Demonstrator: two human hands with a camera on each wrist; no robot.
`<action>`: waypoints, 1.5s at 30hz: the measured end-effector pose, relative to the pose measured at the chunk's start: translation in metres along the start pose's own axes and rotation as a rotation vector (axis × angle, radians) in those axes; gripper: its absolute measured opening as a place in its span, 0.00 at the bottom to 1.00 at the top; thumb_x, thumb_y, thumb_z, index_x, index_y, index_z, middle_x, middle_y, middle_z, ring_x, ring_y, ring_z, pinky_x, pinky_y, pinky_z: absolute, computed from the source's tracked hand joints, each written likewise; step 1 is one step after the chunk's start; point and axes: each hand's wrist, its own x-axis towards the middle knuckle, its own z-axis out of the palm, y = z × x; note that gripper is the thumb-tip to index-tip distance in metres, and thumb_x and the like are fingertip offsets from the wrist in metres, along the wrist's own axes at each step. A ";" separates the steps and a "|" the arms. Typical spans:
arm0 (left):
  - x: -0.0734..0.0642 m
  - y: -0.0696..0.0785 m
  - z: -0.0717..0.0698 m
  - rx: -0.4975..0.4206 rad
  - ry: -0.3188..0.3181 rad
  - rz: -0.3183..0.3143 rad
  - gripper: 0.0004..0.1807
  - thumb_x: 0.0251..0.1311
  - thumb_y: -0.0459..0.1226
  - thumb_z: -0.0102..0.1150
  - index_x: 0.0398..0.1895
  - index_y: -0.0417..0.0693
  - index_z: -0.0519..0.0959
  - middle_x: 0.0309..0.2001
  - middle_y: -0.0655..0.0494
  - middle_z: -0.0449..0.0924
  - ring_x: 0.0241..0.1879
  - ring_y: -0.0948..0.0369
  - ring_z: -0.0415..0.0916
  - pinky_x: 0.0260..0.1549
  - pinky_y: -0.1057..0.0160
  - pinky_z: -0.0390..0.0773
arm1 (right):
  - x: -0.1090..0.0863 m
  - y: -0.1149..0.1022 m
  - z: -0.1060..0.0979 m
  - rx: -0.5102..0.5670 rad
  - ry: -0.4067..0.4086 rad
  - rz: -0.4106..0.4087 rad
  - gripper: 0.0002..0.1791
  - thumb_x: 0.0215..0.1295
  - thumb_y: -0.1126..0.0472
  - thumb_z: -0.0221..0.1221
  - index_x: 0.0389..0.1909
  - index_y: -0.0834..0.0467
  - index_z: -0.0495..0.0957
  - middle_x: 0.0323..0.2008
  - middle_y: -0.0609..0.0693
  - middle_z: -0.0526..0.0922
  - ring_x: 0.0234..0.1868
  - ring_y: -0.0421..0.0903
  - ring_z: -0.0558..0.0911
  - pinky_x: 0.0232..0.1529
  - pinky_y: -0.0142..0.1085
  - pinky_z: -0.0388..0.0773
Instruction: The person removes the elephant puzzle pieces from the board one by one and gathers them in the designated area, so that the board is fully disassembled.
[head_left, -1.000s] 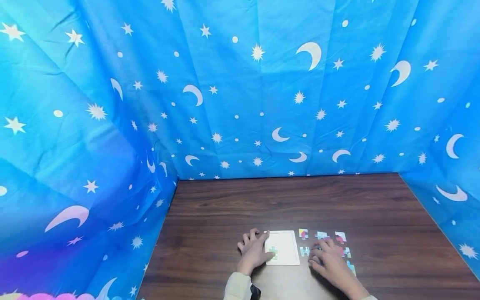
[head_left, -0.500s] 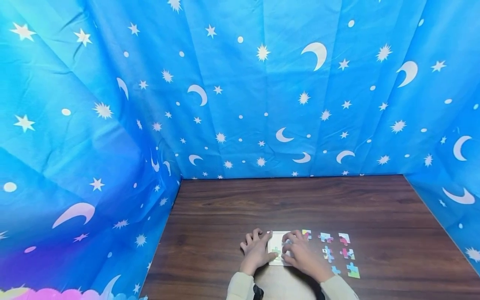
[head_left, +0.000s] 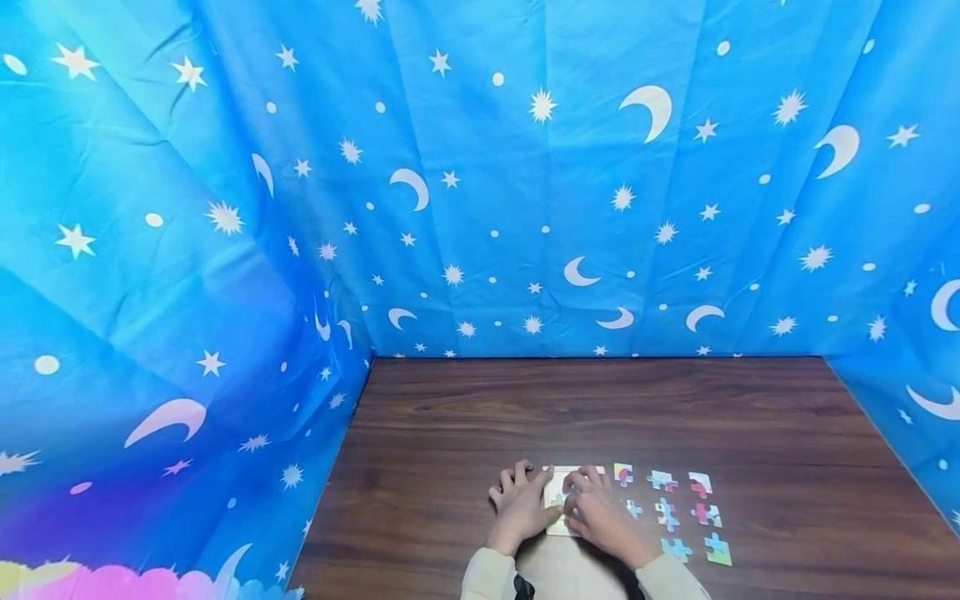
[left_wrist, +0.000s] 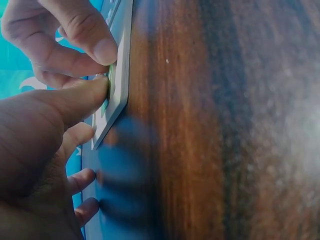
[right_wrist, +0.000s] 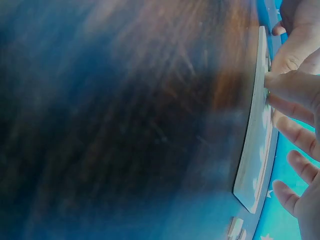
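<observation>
A small white puzzle tray [head_left: 561,532] lies on the table, partly covered by both hands. My left hand [head_left: 520,507] rests at its left side, fingers spread, index finger near the top edge and thumb over the tray. A greenish puzzle piece [head_left: 557,500] lies inside on the left, mostly hidden by fingers. My right hand [head_left: 602,512] reaches in from the right, and its thumb and forefinger pinch that piece. In the left wrist view the left thumb [left_wrist: 92,92] touches the edge of the piece [left_wrist: 110,82], close to the right hand's fingertips.
To the right of the tray, loose puzzle pieces lie in rows, among them a yellow-pink one [head_left: 623,475], a pink-green one [head_left: 707,513] and a blue-green one [head_left: 717,548]. A blue star-and-moon cloth [head_left: 525,167] hangs around the brown wooden table [head_left: 450,417].
My right hand has moved left from over the loose pieces onto the tray, uncovering several of them. My left hand has stayed at the tray's left side. The head view has shifted slightly.
</observation>
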 end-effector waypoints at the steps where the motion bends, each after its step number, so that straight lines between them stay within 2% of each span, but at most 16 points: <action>1: 0.000 0.000 0.000 -0.003 -0.003 0.007 0.35 0.51 0.57 0.69 0.66 0.66 0.78 0.60 0.51 0.67 0.55 0.46 0.62 0.41 0.40 0.60 | 0.000 0.001 -0.001 -0.002 -0.008 0.010 0.07 0.41 0.61 0.74 0.19 0.51 0.85 0.40 0.50 0.79 0.47 0.52 0.72 0.44 0.53 0.68; 5: 0.000 -0.001 -0.002 -0.024 -0.049 0.031 0.36 0.54 0.59 0.66 0.68 0.66 0.75 0.63 0.51 0.65 0.57 0.46 0.60 0.43 0.41 0.59 | -0.001 0.003 -0.002 -0.001 -0.035 0.037 0.06 0.43 0.61 0.74 0.20 0.51 0.85 0.41 0.50 0.79 0.47 0.53 0.72 0.45 0.55 0.70; 10: 0.001 -0.006 -0.007 -0.040 -0.128 0.032 0.47 0.44 0.64 0.73 0.72 0.65 0.72 0.65 0.51 0.62 0.58 0.47 0.58 0.43 0.43 0.58 | -0.003 0.005 -0.002 0.006 -0.019 -0.003 0.09 0.42 0.58 0.74 0.17 0.49 0.81 0.42 0.50 0.78 0.47 0.52 0.71 0.44 0.53 0.69; 14: 0.002 -0.008 -0.011 -0.023 -0.171 0.033 0.53 0.37 0.60 0.79 0.73 0.65 0.71 0.66 0.49 0.62 0.59 0.46 0.58 0.42 0.44 0.59 | -0.005 0.007 -0.003 -0.005 0.022 -0.047 0.11 0.39 0.59 0.74 0.16 0.50 0.79 0.41 0.50 0.78 0.47 0.52 0.71 0.44 0.51 0.68; 21: 0.001 -0.004 -0.026 -0.020 -0.239 0.042 0.52 0.39 0.55 0.81 0.74 0.63 0.70 0.66 0.49 0.62 0.58 0.45 0.58 0.42 0.43 0.60 | -0.008 0.007 -0.024 0.002 0.026 -0.032 0.09 0.42 0.62 0.73 0.20 0.50 0.81 0.44 0.52 0.78 0.49 0.54 0.73 0.46 0.56 0.72; 25: 0.000 -0.002 -0.028 -0.020 -0.238 0.041 0.53 0.39 0.54 0.81 0.74 0.64 0.69 0.66 0.49 0.62 0.59 0.45 0.58 0.43 0.43 0.59 | -0.015 0.012 -0.040 0.004 0.080 -0.052 0.10 0.41 0.62 0.73 0.21 0.50 0.80 0.44 0.53 0.78 0.47 0.53 0.72 0.43 0.54 0.69; 32: 0.005 -0.007 -0.020 0.016 -0.200 0.046 0.53 0.38 0.55 0.81 0.74 0.66 0.69 0.66 0.49 0.62 0.58 0.44 0.59 0.42 0.44 0.60 | -0.035 0.024 -0.066 -0.006 0.137 -0.039 0.12 0.41 0.62 0.74 0.21 0.48 0.79 0.44 0.53 0.80 0.48 0.54 0.73 0.41 0.54 0.71; 38: 0.004 -0.010 -0.021 -0.011 -0.221 0.057 0.53 0.39 0.55 0.81 0.74 0.64 0.69 0.67 0.48 0.61 0.59 0.44 0.58 0.43 0.44 0.58 | -0.064 0.033 -0.069 -0.065 0.164 -0.069 0.16 0.36 0.59 0.75 0.20 0.42 0.75 0.43 0.51 0.79 0.46 0.53 0.73 0.41 0.52 0.70; 42: 0.003 -0.009 -0.023 -0.026 -0.223 0.073 0.52 0.40 0.54 0.81 0.75 0.64 0.69 0.67 0.48 0.60 0.58 0.44 0.58 0.43 0.44 0.58 | -0.081 0.036 -0.066 -0.074 0.154 -0.079 0.18 0.34 0.58 0.75 0.18 0.40 0.73 0.41 0.50 0.79 0.44 0.52 0.73 0.41 0.52 0.70; 45: 0.004 -0.010 -0.021 -0.027 -0.220 0.076 0.53 0.40 0.54 0.81 0.75 0.64 0.69 0.67 0.48 0.60 0.58 0.43 0.58 0.43 0.43 0.58 | -0.088 0.035 -0.065 -0.068 0.134 -0.057 0.18 0.35 0.58 0.75 0.18 0.40 0.74 0.40 0.49 0.78 0.45 0.52 0.73 0.40 0.51 0.70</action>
